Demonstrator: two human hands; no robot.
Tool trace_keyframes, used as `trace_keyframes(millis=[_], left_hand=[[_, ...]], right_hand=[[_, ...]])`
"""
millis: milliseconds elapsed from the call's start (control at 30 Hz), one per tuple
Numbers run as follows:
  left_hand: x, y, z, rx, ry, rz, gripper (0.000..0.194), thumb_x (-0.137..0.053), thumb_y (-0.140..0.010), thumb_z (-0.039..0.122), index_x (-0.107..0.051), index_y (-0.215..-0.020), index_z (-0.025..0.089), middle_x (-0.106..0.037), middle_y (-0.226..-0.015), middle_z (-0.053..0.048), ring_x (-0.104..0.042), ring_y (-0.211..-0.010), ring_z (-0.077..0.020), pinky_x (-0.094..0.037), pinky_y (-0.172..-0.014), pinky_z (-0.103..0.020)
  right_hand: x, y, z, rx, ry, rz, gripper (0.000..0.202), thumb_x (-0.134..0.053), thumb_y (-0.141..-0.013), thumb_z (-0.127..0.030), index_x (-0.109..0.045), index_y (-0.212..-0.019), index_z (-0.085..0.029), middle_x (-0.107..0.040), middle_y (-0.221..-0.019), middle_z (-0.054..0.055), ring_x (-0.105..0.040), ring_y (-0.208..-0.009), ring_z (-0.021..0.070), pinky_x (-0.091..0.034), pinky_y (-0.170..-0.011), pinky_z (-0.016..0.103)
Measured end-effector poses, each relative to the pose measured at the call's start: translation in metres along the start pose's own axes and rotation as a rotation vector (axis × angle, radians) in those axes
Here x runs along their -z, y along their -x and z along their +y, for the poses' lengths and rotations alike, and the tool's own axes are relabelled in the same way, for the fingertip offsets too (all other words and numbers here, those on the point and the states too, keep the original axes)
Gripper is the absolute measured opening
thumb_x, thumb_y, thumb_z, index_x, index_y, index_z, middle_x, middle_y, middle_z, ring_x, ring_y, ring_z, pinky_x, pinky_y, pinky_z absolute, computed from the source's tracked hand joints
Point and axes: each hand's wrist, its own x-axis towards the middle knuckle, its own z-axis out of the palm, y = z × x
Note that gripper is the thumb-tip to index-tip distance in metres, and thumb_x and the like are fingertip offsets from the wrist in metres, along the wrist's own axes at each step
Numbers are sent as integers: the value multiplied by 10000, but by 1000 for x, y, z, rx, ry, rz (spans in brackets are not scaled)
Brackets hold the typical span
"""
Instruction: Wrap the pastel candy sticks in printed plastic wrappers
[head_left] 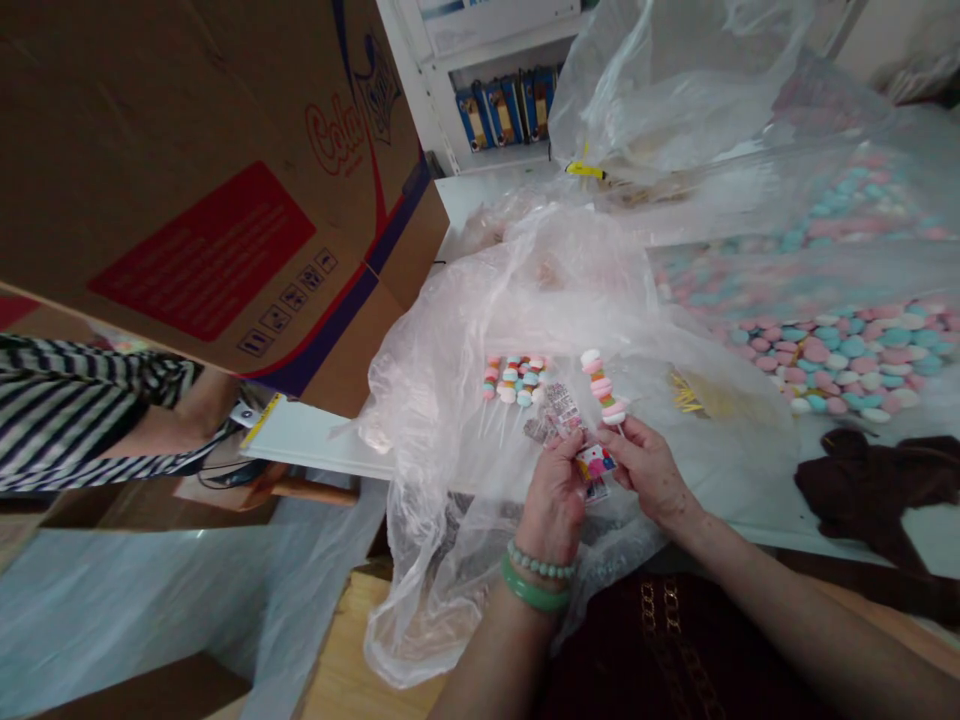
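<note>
A wrapper (596, 461) is being pinched between the thumb and fingers of the left hand (556, 492). Just beside it, a candy skewer (602, 385) is being gripped low on its stick by the right hand (654, 472), thumb and fingers pressed together, its sweets pointing away. Beyond, to the left, more skewers (517, 380) are being borne by the plastic (442, 400); loose sweets (855, 360) are being partly covered at far right.

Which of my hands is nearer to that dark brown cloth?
Right. Your right hand is just left of the dark brown cloth; your left hand is farther left, beside the plastic wrappers.
</note>
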Motion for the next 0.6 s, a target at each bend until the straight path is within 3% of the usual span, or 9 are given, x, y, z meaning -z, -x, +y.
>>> trace_keyframes(millis=[100, 200, 433, 600], left_hand=[[-2, 1, -12, 38, 101, 37, 259, -701, -677, 255, -657, -913, 158, -676, -848, -43, -608, -681, -136, -464, -632, -251], [-1, 4, -12, 44, 139, 63, 260, -721, -655, 239, -662, -896, 164, -676, -847, -29, -603, -684, -128, -453, -616, -237], [9, 3, 5, 39, -92, -40, 262, -801, -550, 238, -667, -732, 106, -648, -666, -29, -580, -584, -125, -439, -599, -252], [-3, -1, 1, -127, -18, 50, 200, -780, -552, 191, -615, -641, 122, -614, -613, 7, -550, -548, -91, -418, -588, -229]], right_hand=[[1, -4, 13, 13, 141, 18, 220, -655, -714, -381, -592, -790, -185, -513, -618, -48, -378, -464, 73, -287, -397, 196], [1, -6, 19, 24, 209, 48, 163, -649, -679, -329, -591, -697, -177, -537, -610, -26, -449, -550, 107, -350, -473, 211], [2, -2, -1, -251, -11, -46, 254, -721, -572, -351, -550, -623, -171, -447, -497, -61, -350, -431, 65, -249, -404, 208], [4, -2, -4, -177, -16, -7, 260, -719, -602, -343, -531, -695, -189, -406, -493, -95, -253, -373, 38, -175, -371, 204]])
